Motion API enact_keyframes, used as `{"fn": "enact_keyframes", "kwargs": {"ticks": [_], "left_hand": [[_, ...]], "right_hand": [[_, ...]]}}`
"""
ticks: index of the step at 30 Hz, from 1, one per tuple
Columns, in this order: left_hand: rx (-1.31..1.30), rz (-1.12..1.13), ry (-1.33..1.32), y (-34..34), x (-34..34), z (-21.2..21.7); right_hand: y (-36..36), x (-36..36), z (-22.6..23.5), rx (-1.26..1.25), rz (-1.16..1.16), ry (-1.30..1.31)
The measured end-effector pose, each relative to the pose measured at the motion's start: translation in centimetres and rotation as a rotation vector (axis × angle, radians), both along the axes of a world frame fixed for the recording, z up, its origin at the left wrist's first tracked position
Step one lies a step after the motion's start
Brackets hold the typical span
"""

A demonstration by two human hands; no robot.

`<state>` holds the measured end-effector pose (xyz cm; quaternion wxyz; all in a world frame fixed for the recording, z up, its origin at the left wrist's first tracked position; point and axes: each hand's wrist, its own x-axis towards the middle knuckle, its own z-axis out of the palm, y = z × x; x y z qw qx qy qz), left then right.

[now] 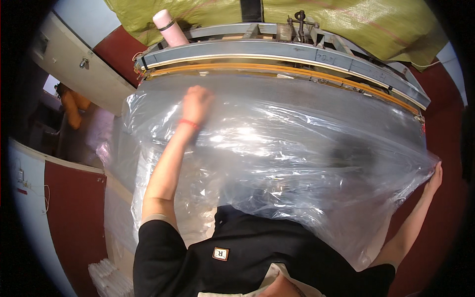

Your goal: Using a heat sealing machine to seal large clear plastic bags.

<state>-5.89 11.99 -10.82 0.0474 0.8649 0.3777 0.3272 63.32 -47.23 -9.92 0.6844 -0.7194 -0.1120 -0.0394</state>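
Note:
A large sheet of clear plastic film point(257, 131), creased and shiny, spreads over the bench in front of me and hangs down against my body. My left hand point(198, 101) is over the film's upper left part, with a red band at its wrist. Motion smears its fingers, so their grip does not show. Far out to the right, my right hand point(435, 178) is closed on the film's edge. Creases in the film run together toward that hand.
Behind the film runs a grey metal frame point(237, 51) with an orange strip point(277, 68) along it. A pink roll point(170, 28) leans at the back left. Yellow-green sheeting point(356, 24) hangs behind. An open door point(81, 62) stands left; stacked clear plastic point(111, 277) lies lower left.

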Motion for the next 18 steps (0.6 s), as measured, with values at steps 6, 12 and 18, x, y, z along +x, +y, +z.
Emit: {"fn": "enact_keyframes", "kwargs": {"ticks": [6,12,18], "left_hand": [[-0.469,0.171,-0.938,3.6,-1.3,-0.5],[-0.323,0.524,-0.647,12.8,-4.3,-3.8],[-0.414,0.237,-0.908,17.3,-4.7,-5.5]], "right_hand": [[10.1,0.2,1.7,-0.169,-0.231,-0.315],[24.0,-2.1,-4.3,-0.291,-0.107,-0.356],[28.6,-0.9,-5.3,-0.095,-0.175,-0.345]]}}
